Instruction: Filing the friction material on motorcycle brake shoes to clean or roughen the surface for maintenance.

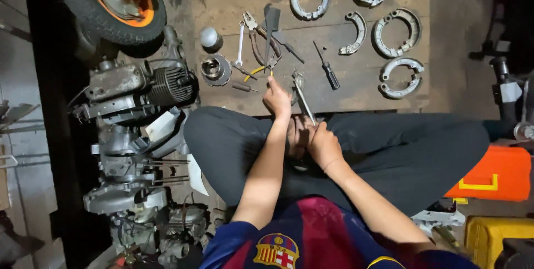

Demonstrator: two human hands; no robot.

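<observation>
Nearest the camera, two bare forearms reach forward over crossed legs in dark trousers [389, 152]. Right hand [324, 145] has its fingers closed around the lower end of a long metal tool [303, 99] just above the lap; the tool's long axis runs up and slightly left, its far tip pointing toward the wooden board [356, 88] on the floor. Left hand [276, 98] stretches further, over the board's near edge, fingers curled beside yellow-handled pliers [257, 70]; whether they grip anything I cannot tell. Close around it lie a wrench [240, 44], a black-handled screwdriver [327, 68] and a piston [215, 70]. Grey brake shoes [396, 33] fill the board's far right, well apart from both hands. Bare wood stays open right of the screwdriver. An engine [139, 88] crowds the left side, an orange case [498, 173] the right.
</observation>
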